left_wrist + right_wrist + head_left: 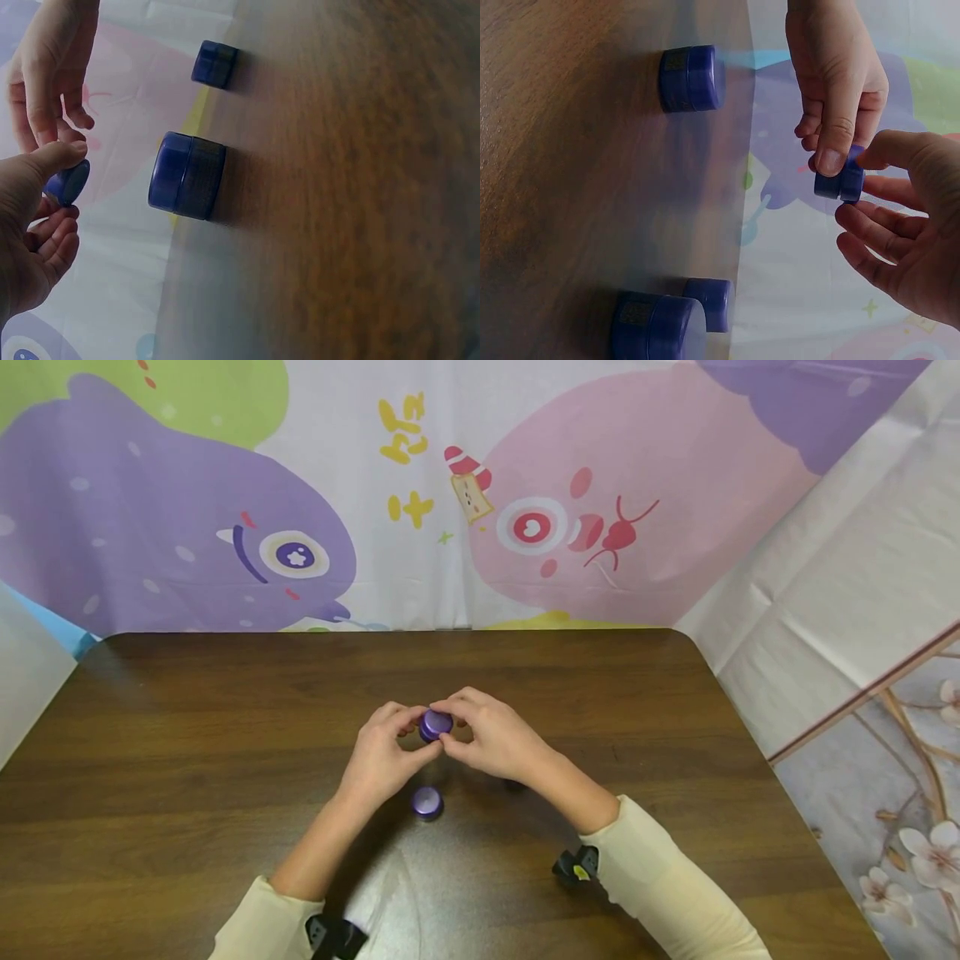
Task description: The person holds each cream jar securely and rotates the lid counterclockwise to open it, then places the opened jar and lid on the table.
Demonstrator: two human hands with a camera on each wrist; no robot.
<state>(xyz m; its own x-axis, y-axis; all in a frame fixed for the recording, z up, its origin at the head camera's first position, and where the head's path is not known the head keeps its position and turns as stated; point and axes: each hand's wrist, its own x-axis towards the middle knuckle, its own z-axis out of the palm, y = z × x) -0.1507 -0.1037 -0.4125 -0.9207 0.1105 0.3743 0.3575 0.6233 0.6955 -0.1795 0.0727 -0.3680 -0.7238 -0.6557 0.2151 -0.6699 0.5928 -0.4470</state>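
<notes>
Hands, two, bare: left hand (377,762) and right hand (491,739), thumbs and fingers of both pinching one jar from opposite sides; right hand's lower fingers loosely bent.
Small purple lidded jar (436,724): held between the two hands, clear of the bench, flat round face upward, seam visible round its side.
Second jar (427,803), purple, lidded: upright on the bench, nearer the person than the held one; pale sheen on top.
Third jar (652,326) and fourth jar (710,304), purple, lidded: upright on the bench, overlapping in the right wrist view; whether they touch, cannot be told.
Bench (187,727): dark brown wood grain, far corners rounded.
Left sleeve (262,922) and right sleeve (667,868): cream; black camera at each cuff.
Cloth backdrop (442,593): white, printed with purple cartoon figure (187,527) at left, pink cartoon figure (705,485) at right, yellow lettering between.
Floral panel (937,852): far right, pale blossoms on branches
</notes>
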